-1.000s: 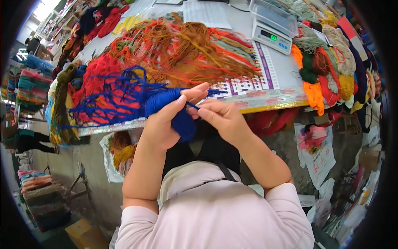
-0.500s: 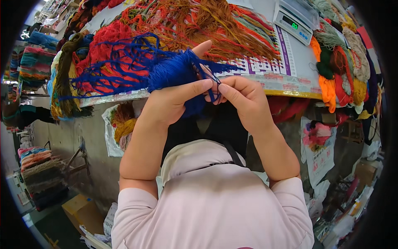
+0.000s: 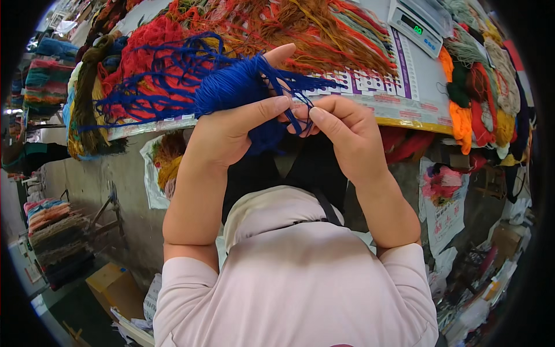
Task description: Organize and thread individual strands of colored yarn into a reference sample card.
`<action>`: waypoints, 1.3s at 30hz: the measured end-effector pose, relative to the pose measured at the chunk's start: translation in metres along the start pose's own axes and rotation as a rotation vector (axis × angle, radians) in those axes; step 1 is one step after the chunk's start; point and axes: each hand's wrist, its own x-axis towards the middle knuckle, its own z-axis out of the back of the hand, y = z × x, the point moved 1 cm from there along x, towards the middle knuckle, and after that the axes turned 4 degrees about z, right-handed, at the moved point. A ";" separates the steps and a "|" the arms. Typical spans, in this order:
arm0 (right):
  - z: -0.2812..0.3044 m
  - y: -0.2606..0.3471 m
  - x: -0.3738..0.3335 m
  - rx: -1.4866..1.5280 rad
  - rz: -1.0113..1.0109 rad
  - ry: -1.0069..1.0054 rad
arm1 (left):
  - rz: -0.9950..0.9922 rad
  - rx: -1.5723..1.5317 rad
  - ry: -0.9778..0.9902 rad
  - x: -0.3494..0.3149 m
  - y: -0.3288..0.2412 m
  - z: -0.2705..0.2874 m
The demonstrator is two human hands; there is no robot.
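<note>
A thick hank of blue yarn lies across my left hand, its loose strands trailing left over red yarn. The left thumb presses on the blue strands while the index finger sticks out beyond them. Close beside it, my right hand pinches a few blue strands between thumb and bent fingers. Those strands form small loops between the two hands. Both hands are above the table's near edge. The left hand's lower fingers are mostly hidden behind the yarn.
Red yarn and brown-orange yarn cover much of the table, over white cards with holes. A digital scale stands at the back right. Yarn hanks hang at the right edge. A cardboard box sits on the floor at left.
My right hand has shifted slightly right, and the left slightly left, with the blue yarn. Strands between them look more spread. Both hands keep their grip.
</note>
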 end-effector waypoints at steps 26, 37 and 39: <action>-0.010 -0.004 0.005 -0.055 0.003 -0.091 | -0.021 0.231 -0.060 0.001 -0.002 0.014; 0.064 0.019 0.002 0.363 -0.331 0.276 | 0.246 0.117 0.456 0.002 -0.005 0.052; 0.139 0.038 -0.024 0.061 -0.120 0.244 | 0.038 0.042 0.607 0.003 0.006 0.095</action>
